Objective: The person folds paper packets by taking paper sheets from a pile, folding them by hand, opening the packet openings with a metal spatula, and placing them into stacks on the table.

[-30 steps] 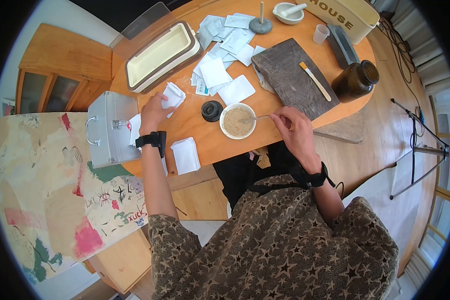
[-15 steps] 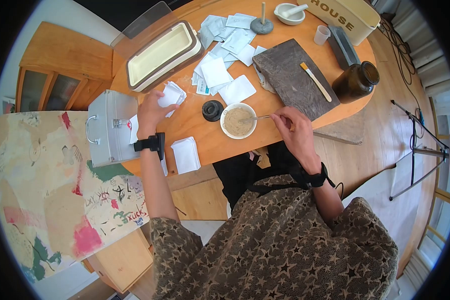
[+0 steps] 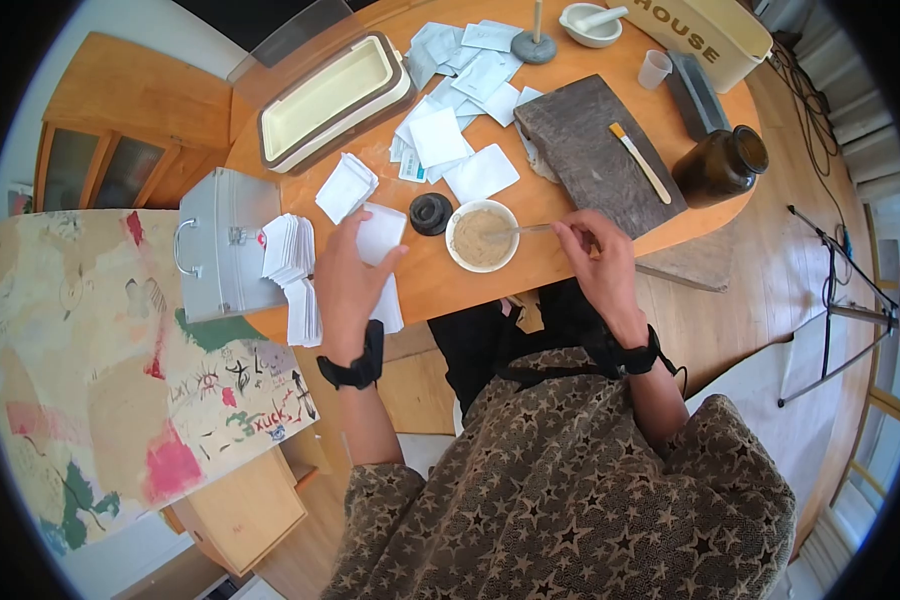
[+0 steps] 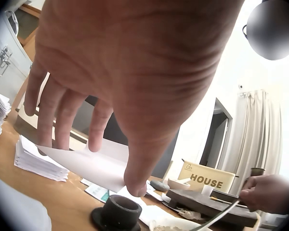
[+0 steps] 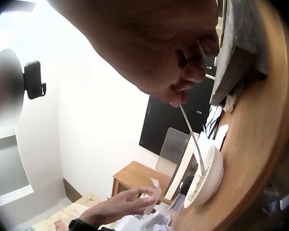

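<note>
The left hand [image 3: 355,280] pinches a single white sheet [image 3: 381,235] between thumb and spread fingertips, gripping it by its edges, which probably keeps its face free and flat. The right hand [image 3: 602,260] is closed narrowly, thumb and fingertips pinching the end of a thin stirring stick [image 3: 535,228]. Its other end rests in the beige paste [image 3: 482,238] in the white bowl [image 3: 459,262]; holding it by the far end seems to keep the fingers clear of the paste.

The bowl sits on the tabletop [image 3: 420,275] near the person, between the two hands, likely so that both reach it easily. Just beside it is a small black pot [image 3: 430,214]. Neat paper stacks [image 3: 288,248] lie on the left-hand side, apparently within that hand's reach. The brush [image 3: 641,165] lies across the dark slab [image 3: 580,150], perhaps to keep its bristles off the wood.
</note>
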A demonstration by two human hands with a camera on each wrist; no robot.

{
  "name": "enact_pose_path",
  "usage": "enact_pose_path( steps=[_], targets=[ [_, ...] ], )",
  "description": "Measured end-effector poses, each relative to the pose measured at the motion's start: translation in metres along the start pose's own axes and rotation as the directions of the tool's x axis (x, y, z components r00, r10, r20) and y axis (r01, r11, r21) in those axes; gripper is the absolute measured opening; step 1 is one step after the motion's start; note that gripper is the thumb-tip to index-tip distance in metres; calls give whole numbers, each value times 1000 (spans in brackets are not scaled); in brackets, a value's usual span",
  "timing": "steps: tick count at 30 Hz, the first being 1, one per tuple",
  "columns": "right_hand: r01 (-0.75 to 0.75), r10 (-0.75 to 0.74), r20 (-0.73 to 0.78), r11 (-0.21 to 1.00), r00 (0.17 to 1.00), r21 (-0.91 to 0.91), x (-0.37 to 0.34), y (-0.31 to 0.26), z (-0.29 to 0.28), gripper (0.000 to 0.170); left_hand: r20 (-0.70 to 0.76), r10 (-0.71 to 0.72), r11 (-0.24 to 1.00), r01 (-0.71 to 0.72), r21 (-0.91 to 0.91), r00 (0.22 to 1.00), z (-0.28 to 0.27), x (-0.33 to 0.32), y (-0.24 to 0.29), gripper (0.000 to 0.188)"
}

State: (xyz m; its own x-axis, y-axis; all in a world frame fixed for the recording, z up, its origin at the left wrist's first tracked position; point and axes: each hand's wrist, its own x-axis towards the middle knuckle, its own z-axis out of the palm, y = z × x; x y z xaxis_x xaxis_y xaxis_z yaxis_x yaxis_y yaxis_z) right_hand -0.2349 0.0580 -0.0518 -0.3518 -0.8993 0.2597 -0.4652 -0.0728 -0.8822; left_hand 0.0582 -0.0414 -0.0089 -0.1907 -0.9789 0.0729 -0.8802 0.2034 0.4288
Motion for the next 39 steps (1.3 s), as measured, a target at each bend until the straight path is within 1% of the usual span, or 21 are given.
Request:
enact_pose_path(
  steps=[2,3,4,6,7,9,10,12,13,15,19,21,25,27,31,32,34,37,39],
  targets=[
    [-11,11,-6,1000,1000,8,0,-2,-1,12,29,46,999,-45,-15,999,2,-14,11,63],
    [-14,15,-13,1000,1000,20,1,-4,-2,12,11,116,993,-116,7,993,4,-18,13,66],
    [-18,19,-20,999,1000,33,1,-6,-3,12,11,115,993,-115,8,993,5,-23,16,66],
    [-14,15,-15,999,1000,40,1,-9,-4,12,104,32,998,-37,43,994,7,-30,27,68],
    [-11,11,-11,999,1000,46,1,-11,-5,12,104,31,998,-36,44,994,9,-32,30,68],
    [-13,13,-10,998,1000,67,1,-17,-7,12,113,77,993,-87,84,991,11,-35,36,69],
    [-15,16,-11,996,1000,87,1,-19,-8,12,113,78,993,-88,84,991,12,-37,38,69],
    [-19,21,-20,995,1000,95,0,-23,-10,12,150,33,997,-44,69,988,15,-40,42,71],
    [-24,26,-25,994,999,105,0,-24,-11,12,151,36,997,-47,68,988,17,-41,43,71],
    [-22,25,-23,994,999,103,0,-24,-11,12,96,127,985,-137,102,987,20,-43,45,71],
    [-13,15,-17,994,1000,106,0,-25,-10,12,115,100,987,-113,115,988,22,-46,56,71],
    [-15,16,-10,994,1000,107,0,-28,-11,12,125,121,983,-136,120,985,24,-47,59,70],
    [-28,29,-4,992,1000,121,1,-25,-10,11,124,121,980,-139,141,985,23,-50,67,71],
    [-26,27,-1,992,1000,122,0,-22,-8,11,96,159,978,-170,118,983,23,-51,68,72],
    [-18,16,15,991,1000,134,0,-20,-6,11,120,155,983,-165,77,981,23,-51,73,71],
    [-18,16,15,991,1000,134,0,-21,-6,11,96,173,980,-182,87,980,24,-51,73,73],
    [20,-28,69,994,997,111,1,-23,-8,10,73,192,975,-199,97,979,27,-50,71,74],
    [55,-61,65,994,996,97,0,-22,-7,10,59,200,974,-205,93,978,29,-49,71,77],
    [70,-75,60,994,995,90,0,-22,-6,9,67,193,979,-197,51,979,27,-48,74,78]
  ],
)
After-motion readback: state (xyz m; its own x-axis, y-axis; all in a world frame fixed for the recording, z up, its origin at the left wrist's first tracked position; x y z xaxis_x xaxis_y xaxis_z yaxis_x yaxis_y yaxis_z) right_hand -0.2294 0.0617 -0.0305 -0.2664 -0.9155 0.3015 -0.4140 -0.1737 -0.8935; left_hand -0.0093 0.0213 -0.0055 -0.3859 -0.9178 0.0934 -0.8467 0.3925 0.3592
